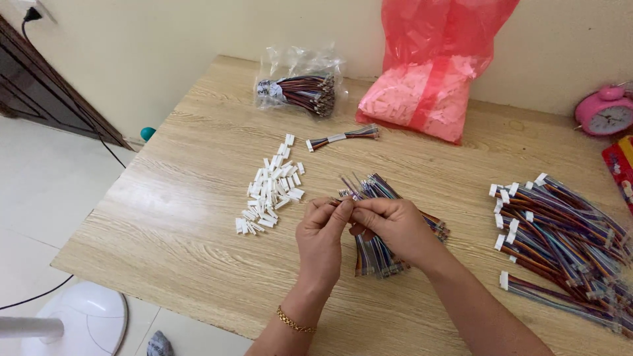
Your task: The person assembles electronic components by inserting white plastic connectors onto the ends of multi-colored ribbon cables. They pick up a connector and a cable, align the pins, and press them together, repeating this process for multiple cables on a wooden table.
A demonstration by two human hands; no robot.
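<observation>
Two hands are met over the middle of the light wood-grain surface (198, 217), and a thin multicoloured wire lead (344, 200) is pinched between them. The left hand (321, 237), with a gold chain bracelet (293, 322) at the wrist, has its fingers (337, 214) clenched on the lead's end; the right hand (389, 224) is closed on the same lead just beside it, fingertips nearly touching. Whether a white plug is already seated can't be told, since the tip is hidden.

For this kind of fiddly work, the grip is probably best kept close to the tip, as it is here, so the wires aren't bent. The pins should likely be lined up flat before anything is pushed.

Under the hands, a loose bundle of multicoloured leads with bare ends (376, 254) is spread on the surface. To the left, within easy reach, a scatter of small white plastic connector housings (269, 191) is laid. Well off to the right, a big heap of leads with white plugs fitted (560, 244) is piled.

Farther back, one tied bundle of leads (343, 136) is lying, then a clear plastic bag of leads (300, 89) and a red plastic bag of white housings (428, 86) against the wall. A pink alarm clock (603, 112) is parked at the far right.
</observation>
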